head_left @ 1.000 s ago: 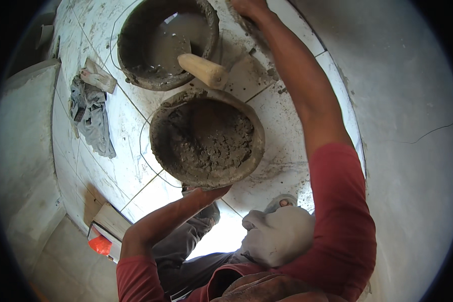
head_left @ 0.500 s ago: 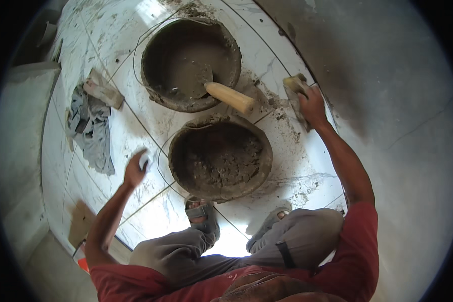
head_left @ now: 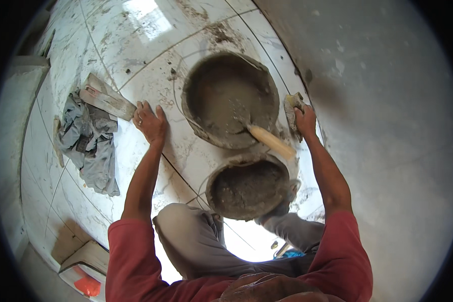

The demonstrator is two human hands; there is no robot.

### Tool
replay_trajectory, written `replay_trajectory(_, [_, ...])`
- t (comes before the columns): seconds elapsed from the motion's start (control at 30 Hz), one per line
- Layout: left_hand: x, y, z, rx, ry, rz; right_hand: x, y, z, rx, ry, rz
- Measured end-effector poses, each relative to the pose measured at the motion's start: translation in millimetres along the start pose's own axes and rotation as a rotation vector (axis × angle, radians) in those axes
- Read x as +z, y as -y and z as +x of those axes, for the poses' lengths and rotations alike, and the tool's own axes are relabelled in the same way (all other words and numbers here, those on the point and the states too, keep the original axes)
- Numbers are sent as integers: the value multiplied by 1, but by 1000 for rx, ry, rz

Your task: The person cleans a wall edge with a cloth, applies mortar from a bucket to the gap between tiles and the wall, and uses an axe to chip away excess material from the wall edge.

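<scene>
My left hand (head_left: 151,123) is open, fingers spread, at the near end of a mortar-stained wooden block (head_left: 107,97). Its fingertips meet or overlap the block's end; I cannot tell if they press on it. My right hand (head_left: 306,122) is closed on a long, mortar-smeared, yellowish-grey piece (head_left: 291,113) at the floor's right edge, its exact kind unclear. Between my hands stands a bucket (head_left: 190,118) of watery grey slurry. A trowel (head_left: 272,141) leans in it, blade in the slurry, wooden handle over the rim. Nearer me is a second bucket (head_left: 248,214) with thick mortar inside.
A crumpled grey cloth (head_left: 93,161) lies on the left, partly under the block. White tiles (head_left: 151,65) carry mortar splashes. A grey wall or slab (head_left: 387,126) runs along the right. At lower left sits a box with a red patch (head_left: 88,284). My knees flank the nearer bucket.
My left hand has reached forward and opened beside the wooden block. My right hand still grips its piece. The view has shifted, and my body leans further forward over the nearer bucket.
</scene>
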State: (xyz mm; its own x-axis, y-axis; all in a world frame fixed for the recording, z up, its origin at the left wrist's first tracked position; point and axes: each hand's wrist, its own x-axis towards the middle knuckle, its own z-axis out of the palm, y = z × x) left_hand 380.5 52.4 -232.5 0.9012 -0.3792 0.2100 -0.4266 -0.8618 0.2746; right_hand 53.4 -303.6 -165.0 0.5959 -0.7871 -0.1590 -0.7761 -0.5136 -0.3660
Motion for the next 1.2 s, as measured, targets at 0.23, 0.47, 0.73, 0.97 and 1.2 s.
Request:
replay_trajectory(0.23, [-1, 4, 0, -10, 45, 5, 42, 95, 163, -316, -121, 74])
replay_trajectory(0.47, [-6, 2, 1, -7, 77, 39, 56, 246, 282, -149, 85, 97])
replay_trajectory(0.73, [-8, -4, 8, 5, 89, 40, -7, 253, 288, -464, 362, 79])
replay_trajectory(0.97, [-6, 0, 3, 24, 69, 39, 57, 130, 159, -748, 480, -4])
replay_trajectory(1.2, [-9, 1, 2, 74, 76, 74, 41, 117, 207, -470, 136, 35])
